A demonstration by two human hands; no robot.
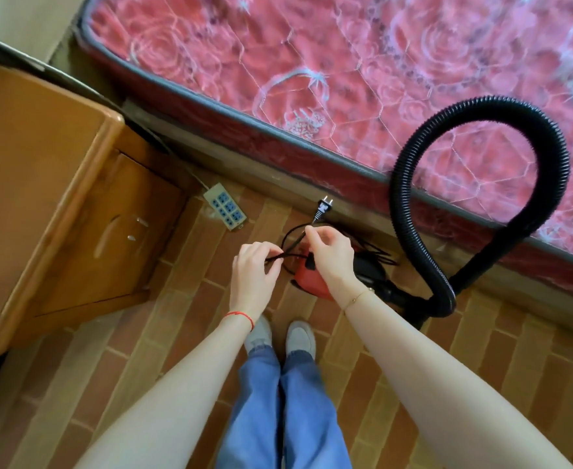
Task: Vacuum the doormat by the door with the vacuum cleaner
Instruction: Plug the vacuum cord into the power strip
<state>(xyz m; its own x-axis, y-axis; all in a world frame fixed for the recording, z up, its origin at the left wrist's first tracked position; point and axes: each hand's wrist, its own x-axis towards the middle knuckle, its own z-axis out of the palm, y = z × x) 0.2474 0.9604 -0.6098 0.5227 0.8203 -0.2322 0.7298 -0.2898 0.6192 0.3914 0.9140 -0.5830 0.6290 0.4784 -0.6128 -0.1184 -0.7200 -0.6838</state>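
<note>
A small red vacuum cleaner (307,280) sits on the brick-pattern floor in front of my feet, mostly hidden under my right hand (330,253). Its ribbed black hose (535,157) loops up high on the right, in front of the mattress. Both hands pinch the black power cord (293,243): my left hand (254,270) grips a loop of it, and my right hand holds the strand just below the plug (322,206). The plug hangs free, prongs pointing up and right. No doormat or door is in view.
A white power strip (224,210) with blue sockets lies on the floor left of the plug, its lead running behind the wooden bedside cabinet (51,198). A red floral mattress (346,69) fills the upper right. My shoes (300,338) and jeans are below.
</note>
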